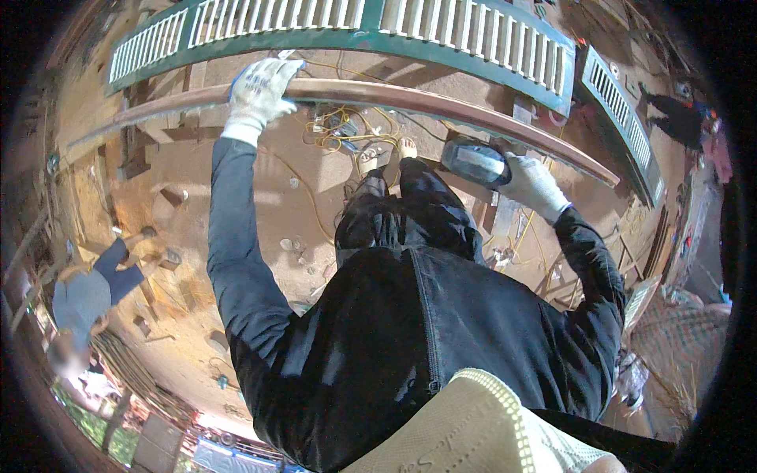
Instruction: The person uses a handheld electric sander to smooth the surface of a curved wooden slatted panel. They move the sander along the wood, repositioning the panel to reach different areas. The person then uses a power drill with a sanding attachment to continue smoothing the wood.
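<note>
My left hand (260, 93), in a whitish work glove, grips a long narrow wooden rail (371, 91) near its left part, with the thumb on the near side. The rail is reddish brown and spans most of the view in front of my legs. In its own pale glove, my right hand (533, 186) is closed around a rounded dark and pale-blue power tool (475, 162), possibly a sander. That tool is just on the near side of the rail's right half; whether the two touch I cannot tell. Most of the right fingers are hidden.
Beyond the rail lies a long green slatted shutter panel (339, 41), with a second slatted panel (623, 118) at the right. Yellow cords (347, 130) tangle on the dirt floor by my feet. Another person (87, 292) is at the left; a dark-clothed person (682, 118) is far right.
</note>
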Tool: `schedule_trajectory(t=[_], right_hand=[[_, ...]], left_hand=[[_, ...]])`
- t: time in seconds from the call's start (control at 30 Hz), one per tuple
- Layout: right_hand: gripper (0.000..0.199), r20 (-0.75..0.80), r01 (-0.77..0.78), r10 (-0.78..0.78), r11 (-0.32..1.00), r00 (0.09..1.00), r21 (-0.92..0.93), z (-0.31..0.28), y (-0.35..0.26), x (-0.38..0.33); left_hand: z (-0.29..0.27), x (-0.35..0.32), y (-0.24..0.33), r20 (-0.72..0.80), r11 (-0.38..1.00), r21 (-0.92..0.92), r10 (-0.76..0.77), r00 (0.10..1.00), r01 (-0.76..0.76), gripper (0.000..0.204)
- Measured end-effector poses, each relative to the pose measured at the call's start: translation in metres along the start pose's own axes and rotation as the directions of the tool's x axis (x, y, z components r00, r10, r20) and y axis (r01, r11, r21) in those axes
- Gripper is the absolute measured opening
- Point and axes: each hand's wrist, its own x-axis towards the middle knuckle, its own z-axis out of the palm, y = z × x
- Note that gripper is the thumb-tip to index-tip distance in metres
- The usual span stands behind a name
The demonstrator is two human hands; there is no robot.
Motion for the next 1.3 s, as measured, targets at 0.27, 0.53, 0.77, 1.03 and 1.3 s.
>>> schedule_trajectory(t=[0.27,0.53,0.77,1.03,1.3], right_hand=[[0.063,0.024,-0.227,0.227,0.959,0.974,0.171,0.012,-0.067,-0.02],[0.033,-0.056,-0.231,0.501,0.493,0.864,0.839,0.072,-0.088,-0.067],[0.025,-0.046,-0.266,0.62,0.401,0.783,0.876,0.064,-0.099,-0.102],[0.019,-0.294,0.028,0.82,0.322,0.491,0.946,0.038,-0.09,-0.134],[0.027,-0.404,0.162,0.756,0.378,0.515,0.912,-0.012,0.04,-0.14]], left_hand=[[0.024,-0.018,-0.009,-0.032,0.995,-0.081,0.061,0.998,-0.063,0.063],[-0.004,0.029,-0.009,0.013,0.993,-0.092,0.069,0.998,-0.068,0.056],[-0.01,0.031,-0.006,0.015,0.99,-0.089,0.113,0.993,-0.111,0.061],[0.023,0.007,-0.033,-0.125,0.994,-0.047,0.091,0.988,-0.098,0.06],[0.022,0.026,-0.031,-0.199,0.965,-0.09,0.223,0.954,-0.245,0.06]])
